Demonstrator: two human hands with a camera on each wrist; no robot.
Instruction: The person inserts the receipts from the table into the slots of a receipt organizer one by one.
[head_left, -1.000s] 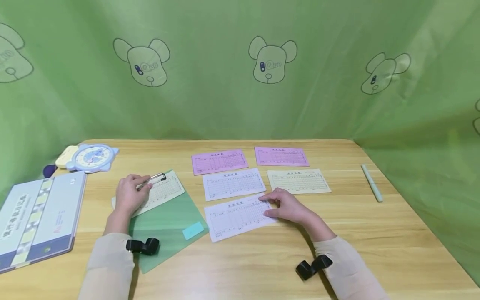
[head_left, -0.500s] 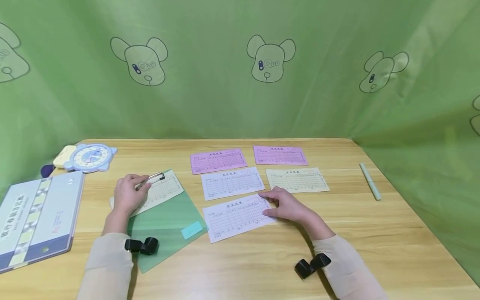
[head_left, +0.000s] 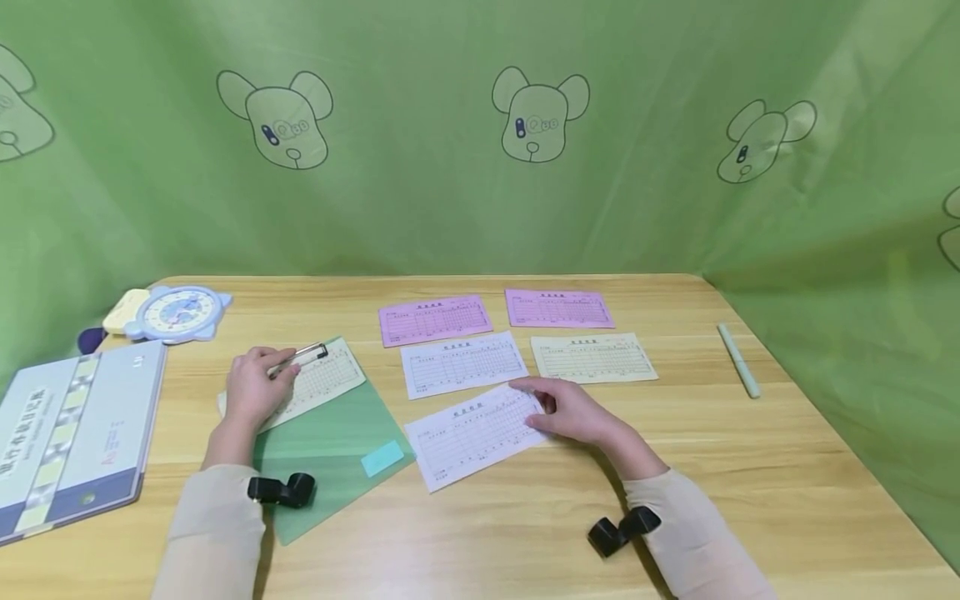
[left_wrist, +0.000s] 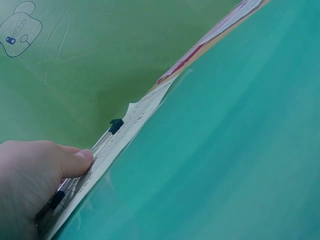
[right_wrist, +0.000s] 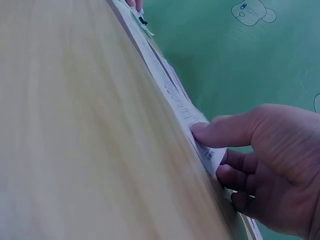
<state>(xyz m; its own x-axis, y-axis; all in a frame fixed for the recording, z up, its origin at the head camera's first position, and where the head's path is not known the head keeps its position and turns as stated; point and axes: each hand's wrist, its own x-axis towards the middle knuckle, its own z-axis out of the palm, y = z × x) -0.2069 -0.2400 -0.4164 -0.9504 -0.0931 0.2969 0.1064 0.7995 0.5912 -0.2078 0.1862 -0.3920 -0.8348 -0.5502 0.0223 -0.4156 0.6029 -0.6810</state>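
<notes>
At the left of the head view, my left hand [head_left: 253, 387] pinches the metal clip [head_left: 309, 354] of a green clipboard [head_left: 322, 458], with its thumb on the clip in the left wrist view. Under the clip lies a cream printed slip [head_left: 330, 375], partly covered by that hand. My right hand [head_left: 573, 412] pinches the right end of the nearest white printed slip [head_left: 468, 437]; the right wrist view shows the thumb [right_wrist: 205, 134] on top and fingers curled by the edge. The slip's left end reaches close to the clipboard's right corner.
Behind are another white slip [head_left: 461, 365], a cream slip [head_left: 592, 358] and two pink slips [head_left: 435, 319]. A pale green pen [head_left: 738, 360] lies at the right. A blue clock [head_left: 180, 314] and a large binder [head_left: 78, 437] occupy the left side. Green curtains surround the table [head_left: 525, 533].
The white slip in my right hand has turned a little, its near edge tilting toward me, and the index finger has shifted slightly left along its far corner. My left hand stays at the clip.
</notes>
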